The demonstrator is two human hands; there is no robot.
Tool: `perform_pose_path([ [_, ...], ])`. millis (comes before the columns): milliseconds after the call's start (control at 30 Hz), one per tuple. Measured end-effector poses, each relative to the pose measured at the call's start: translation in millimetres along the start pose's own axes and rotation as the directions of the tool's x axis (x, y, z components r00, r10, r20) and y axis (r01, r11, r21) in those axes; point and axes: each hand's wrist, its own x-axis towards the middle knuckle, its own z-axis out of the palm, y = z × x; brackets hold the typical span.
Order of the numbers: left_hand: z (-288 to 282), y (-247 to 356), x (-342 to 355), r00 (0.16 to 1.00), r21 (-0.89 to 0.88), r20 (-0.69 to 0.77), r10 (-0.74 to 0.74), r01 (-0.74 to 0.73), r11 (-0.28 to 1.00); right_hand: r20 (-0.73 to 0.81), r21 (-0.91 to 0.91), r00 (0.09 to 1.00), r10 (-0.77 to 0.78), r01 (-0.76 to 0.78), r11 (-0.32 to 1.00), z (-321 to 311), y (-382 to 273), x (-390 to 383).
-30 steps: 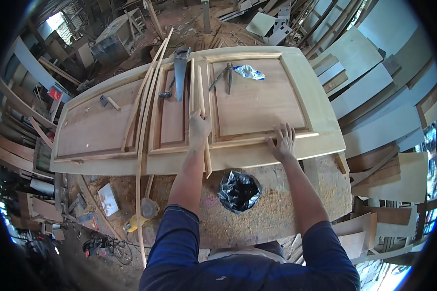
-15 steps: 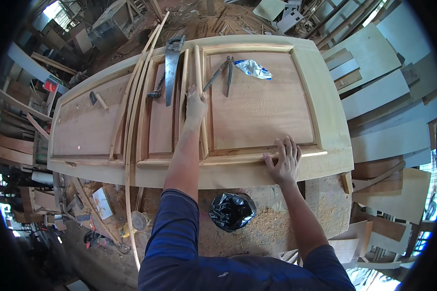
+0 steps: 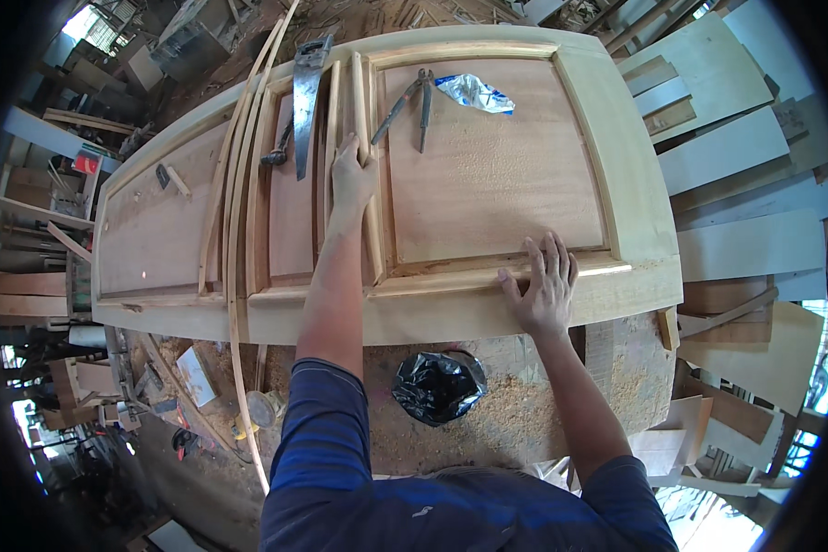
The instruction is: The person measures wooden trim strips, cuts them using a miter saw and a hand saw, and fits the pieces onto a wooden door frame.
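A large panelled wooden door (image 3: pixel 649 198) lies flat in front of me. My left hand (image 3: pixel 352 179) is closed around a pale wooden moulding strip (image 3: pixel 375 241) at the door's middle upright; its fingertips are partly hidden. Fingers spread, my right hand (image 3: pixel 545 285) rests on the near moulding and frame rail of the right panel. Pincers (image 3: pixel 423 110) with spread handles lie on that panel beside a crumpled silver-and-blue packet (image 3: pixel 474 94). Left of my left hand are a handsaw (image 3: pixel 306 110) and a dark hammer (image 3: pixel 278 152).
Long thin wooden strips (image 3: pixel 236 207) cross the door and hang past its near edge. A small tool with a pale handle (image 3: pixel 177 181) lies on the left panel. Below, a black plastic bag (image 3: pixel 439 388) sits on the sawdust-covered bench (image 3: pixel 515 419). Boards (image 3: pixel 750 247) lean at the right.
The view has shifted, so the door and tools appear slightly higher. Both hands keep nearly the same places on the door.
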Motion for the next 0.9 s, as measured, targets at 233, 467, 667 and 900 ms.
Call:
perform_pose_path([
  [233, -6, 7, -25, 1.000, 0.007, 0.019, -0.008, 0.008, 1.000, -0.007, -0.014, 1.000, -0.004, 0.004, 1.000, -1, 1, -2],
  [467, 3, 2, -15, 0.999, 0.017, -0.027, -0.046, 0.046, 0.999, 0.005, -0.030, 1.000, -0.004, 0.004, 1.000, -1, -3, -1],
  [667, 4, 7, -19, 1.000, 0.046, -0.014, -0.027, 0.028, 0.999, 0.011, -0.030, 1.000, 0.020, -0.020, 0.999, -2, -1, -4],
  [900, -1, 8, -23, 0.999, -0.001, -0.018, -0.048, 0.048, 0.999, 0.007, -0.026, 1.000, 0.014, -0.014, 1.000, 1, -1, -4],
])
